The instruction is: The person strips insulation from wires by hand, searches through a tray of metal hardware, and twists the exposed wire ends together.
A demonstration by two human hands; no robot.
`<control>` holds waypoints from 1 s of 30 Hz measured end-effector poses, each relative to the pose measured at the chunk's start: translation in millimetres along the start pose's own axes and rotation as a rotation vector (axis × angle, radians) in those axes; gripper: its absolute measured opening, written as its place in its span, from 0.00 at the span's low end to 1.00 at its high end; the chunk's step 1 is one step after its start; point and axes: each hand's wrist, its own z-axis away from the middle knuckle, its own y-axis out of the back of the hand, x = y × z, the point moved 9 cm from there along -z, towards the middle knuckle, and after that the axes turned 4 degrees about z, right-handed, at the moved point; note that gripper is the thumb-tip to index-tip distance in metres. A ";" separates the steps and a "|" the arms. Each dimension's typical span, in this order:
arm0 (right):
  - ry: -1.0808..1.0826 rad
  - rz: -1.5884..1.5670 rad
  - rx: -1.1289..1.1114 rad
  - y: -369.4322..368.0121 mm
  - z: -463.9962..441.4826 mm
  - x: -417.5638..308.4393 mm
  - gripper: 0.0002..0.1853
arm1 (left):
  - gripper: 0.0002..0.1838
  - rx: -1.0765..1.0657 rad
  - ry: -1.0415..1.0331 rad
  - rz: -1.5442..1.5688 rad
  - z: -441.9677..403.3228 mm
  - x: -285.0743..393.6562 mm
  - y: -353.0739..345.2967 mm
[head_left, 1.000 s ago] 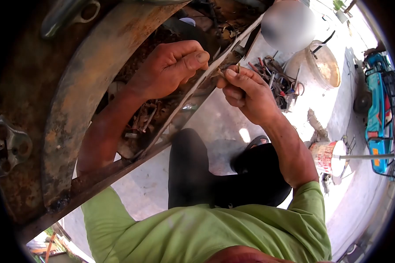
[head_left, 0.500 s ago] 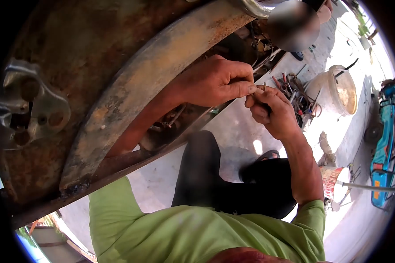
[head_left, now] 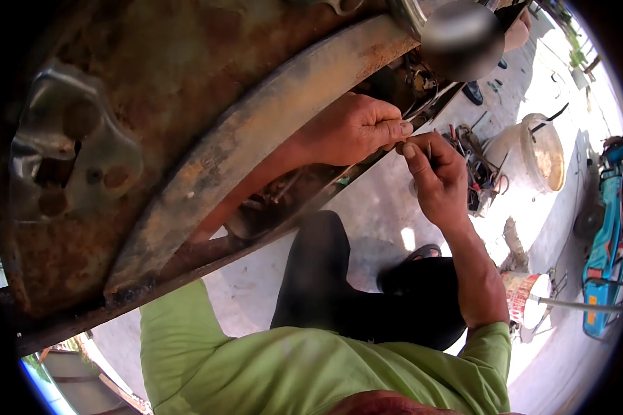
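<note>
My left hand [head_left: 356,131] reaches out through the gap under a curved, rust-stained metal strip [head_left: 256,114]. Its thumb and forefinger are pinched, and whatever lies between them is too small to make out. Close by its fingertips, my right hand [head_left: 439,180] is curled with the thumb against the forefinger. A small dark piece shows at those fingertips, its kind unclear. Both hands are over the edge of a rusty metal body [head_left: 180,59], which has a shiny holed metal bracket [head_left: 118,155] on its left side.
Pliers and other hand tools [head_left: 474,162] lie heaped on the concrete floor at the right. Beyond them is a whitish bucket [head_left: 543,155], with a red-and-white can [head_left: 526,301] nearer me. A blue machine [head_left: 602,252] stands at the far right. Another person's hand [head_left: 518,31] shows at the top.
My fingertips have parted slightly; the right thumb now lies along its forefinger. The view has shifted, so the metal body appears further right.
</note>
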 end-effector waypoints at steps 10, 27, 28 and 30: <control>-0.029 0.050 0.140 16.8 6.0 1.1 0.08 | 0.13 0.161 0.001 0.010 -1.3 -11.4 70.4; -0.157 0.114 -0.017 13.1 7.1 10.2 0.13 | 0.10 -0.051 0.262 -0.613 5.0 -71.2 65.9; -0.157 0.129 -0.019 14.2 6.7 10.3 0.13 | 0.10 -0.108 0.287 -0.605 4.4 -67.6 61.8; -0.162 0.153 -0.024 13.8 7.4 11.3 0.13 | 0.09 -0.228 0.341 -0.589 4.9 -58.8 53.9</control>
